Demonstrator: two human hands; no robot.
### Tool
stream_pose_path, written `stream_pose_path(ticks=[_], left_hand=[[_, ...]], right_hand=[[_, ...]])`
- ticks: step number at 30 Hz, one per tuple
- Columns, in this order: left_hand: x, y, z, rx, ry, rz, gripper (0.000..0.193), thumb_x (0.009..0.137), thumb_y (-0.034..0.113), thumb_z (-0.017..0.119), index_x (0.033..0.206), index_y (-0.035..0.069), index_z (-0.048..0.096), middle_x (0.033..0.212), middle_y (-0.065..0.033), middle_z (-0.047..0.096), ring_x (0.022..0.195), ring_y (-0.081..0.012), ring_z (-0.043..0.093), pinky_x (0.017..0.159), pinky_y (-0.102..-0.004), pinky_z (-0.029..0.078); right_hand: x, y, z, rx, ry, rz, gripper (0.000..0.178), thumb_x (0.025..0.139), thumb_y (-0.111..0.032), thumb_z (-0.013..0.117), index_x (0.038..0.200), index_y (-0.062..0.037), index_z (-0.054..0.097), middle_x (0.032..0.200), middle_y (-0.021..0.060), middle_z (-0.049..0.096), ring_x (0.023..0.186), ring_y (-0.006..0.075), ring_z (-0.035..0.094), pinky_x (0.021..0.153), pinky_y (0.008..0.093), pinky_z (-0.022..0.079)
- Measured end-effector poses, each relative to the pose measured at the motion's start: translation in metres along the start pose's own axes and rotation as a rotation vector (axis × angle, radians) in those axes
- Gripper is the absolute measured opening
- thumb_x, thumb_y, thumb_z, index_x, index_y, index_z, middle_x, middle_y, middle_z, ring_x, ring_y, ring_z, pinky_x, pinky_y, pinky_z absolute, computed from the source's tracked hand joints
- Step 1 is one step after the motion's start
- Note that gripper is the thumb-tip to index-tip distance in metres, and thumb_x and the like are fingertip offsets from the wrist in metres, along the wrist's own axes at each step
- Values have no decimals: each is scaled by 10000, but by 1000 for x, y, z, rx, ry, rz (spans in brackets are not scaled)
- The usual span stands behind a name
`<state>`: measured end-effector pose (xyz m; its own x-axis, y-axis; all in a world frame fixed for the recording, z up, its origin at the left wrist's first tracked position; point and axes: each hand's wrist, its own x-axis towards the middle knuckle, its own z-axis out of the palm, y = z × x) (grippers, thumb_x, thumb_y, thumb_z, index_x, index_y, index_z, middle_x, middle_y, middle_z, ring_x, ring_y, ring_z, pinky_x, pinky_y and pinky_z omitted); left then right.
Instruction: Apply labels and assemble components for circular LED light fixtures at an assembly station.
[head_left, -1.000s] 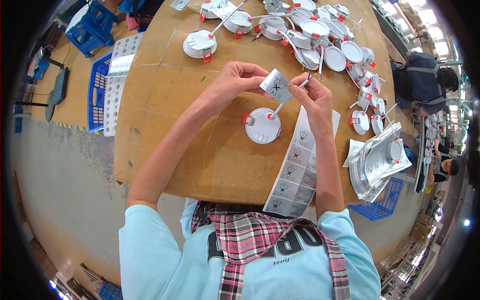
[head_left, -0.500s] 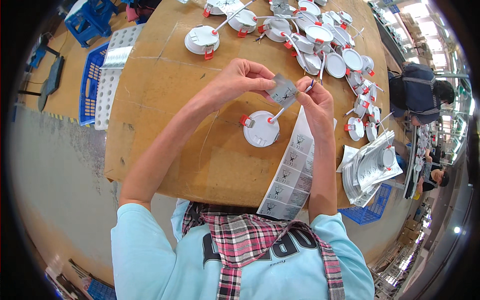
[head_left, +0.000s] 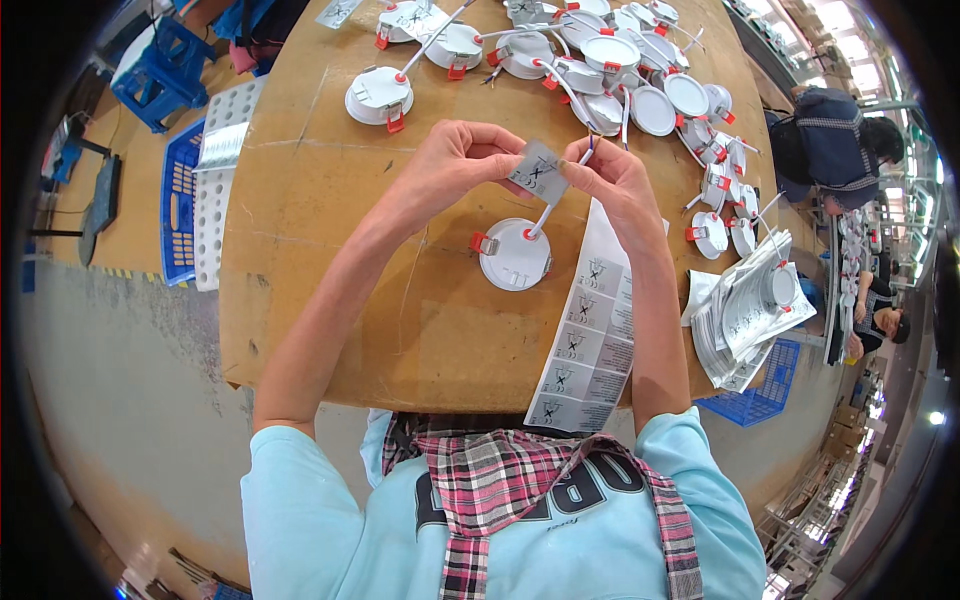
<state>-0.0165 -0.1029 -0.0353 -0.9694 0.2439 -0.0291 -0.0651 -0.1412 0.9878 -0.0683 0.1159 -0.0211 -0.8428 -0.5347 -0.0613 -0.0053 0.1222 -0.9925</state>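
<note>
A round white downlight lies face down on the brown table before me, with red-tipped spring clips at its sides. Its white cable rises from a red grommet and runs behind a silver printed sticker. My left hand pinches the sticker's left side between thumb and fingers. My right hand has its fingers closed on the cable near its bare-wired end, the thumb by the sticker's right edge. Under my right forearm, a long sheet of stickers hangs over the table's front edge.
Many more downlights crowd the table's far side and right. A stack of sticker sheets at the right bears one downlight. Blue baskets stand at the left and right. Other people sit beyond the table's right side.
The sticker has tilted, and its right edge now sits against the cable near my right fingers. Both hands keep their grip; the whole view has shifted a little.
</note>
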Motion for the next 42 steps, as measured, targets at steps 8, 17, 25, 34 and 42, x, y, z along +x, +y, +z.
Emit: stream_pose_path(ticks=[8,17,25,34,42], left_hand=[[-2,4,-2,15,7,3,227,885,127,601,1032,-42,638,915,-79,679,821,-146,670,807,-263,497],[0,4,-1,22,1,-2,218,884,89,591,1048,-49,626,927,-92,683,836,-152,665,801,-269,508],[-1,8,4,32,29,-9,210,890,70,556,1042,-52,633,917,-105,689,840,-169,677,788,-265,500],[-1,3,1,3,34,-27,226,890,109,577,1044,-46,634,906,-107,691,828,-167,673,827,-290,490],[-3,5,-2,-5,20,-52,257,890,138,594,1058,-56,615,933,-114,687,856,-171,667,853,-289,488]], right_hand=[[3,-4,6,1,3,0,159,840,-161,689,890,-25,624,831,-7,604,791,67,548,735,218,436],[2,-6,6,6,4,-15,163,842,-152,677,888,-4,628,821,14,614,773,78,565,725,232,462],[2,-2,7,49,16,-20,132,841,-120,659,885,-1,622,809,12,614,770,76,574,720,233,471],[0,-2,9,46,23,-50,140,856,-134,660,911,-16,609,825,8,605,767,71,562,710,228,461],[0,0,12,21,68,-59,180,849,-124,647,973,-4,595,849,2,592,775,72,559,709,232,461]])
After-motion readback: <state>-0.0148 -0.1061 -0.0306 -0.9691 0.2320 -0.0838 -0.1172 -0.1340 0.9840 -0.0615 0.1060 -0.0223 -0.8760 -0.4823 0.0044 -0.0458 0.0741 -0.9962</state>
